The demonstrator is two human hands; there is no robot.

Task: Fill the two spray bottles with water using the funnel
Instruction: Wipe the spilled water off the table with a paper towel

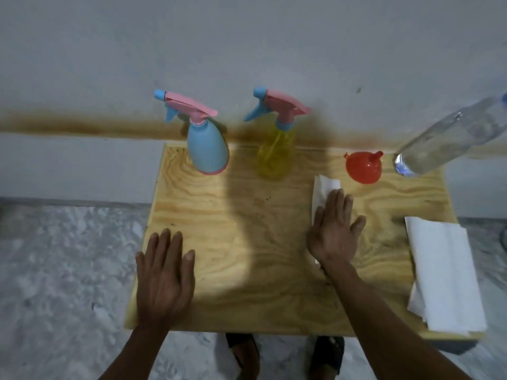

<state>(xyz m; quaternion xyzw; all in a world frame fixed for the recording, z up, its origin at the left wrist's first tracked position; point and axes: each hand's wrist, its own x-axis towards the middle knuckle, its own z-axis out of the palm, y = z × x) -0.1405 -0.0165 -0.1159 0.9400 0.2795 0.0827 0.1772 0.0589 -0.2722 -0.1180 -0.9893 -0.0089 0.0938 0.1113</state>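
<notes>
**Both hands flat on the table, right one on a tissue**

The right hand (336,231) lies palm down with straight, slightly spread fingers, pressing a white tissue (322,192) onto the wooden table (219,215). It grips nothing; the tissue shows beyond the fingertips and at the wrist. Its forearm comes in from the near right, angled toward the far left.

The left hand (164,275) rests palm down at the near left of the table, fingers straight and close together, thumb out to the right, holding nothing. Its forearm comes in from the near edge.

The blue bottle (207,149) stands at the far left of the table, the yellow bottle (274,153) just right of it; both wear pink spray heads. The red funnel (363,167) lies on its side at the far right, just beyond the tissue. A clear water bottle (444,141) stands at the far right corner, beside the funnel. A stack of tissues (447,275) lies along the right edge.
</notes>
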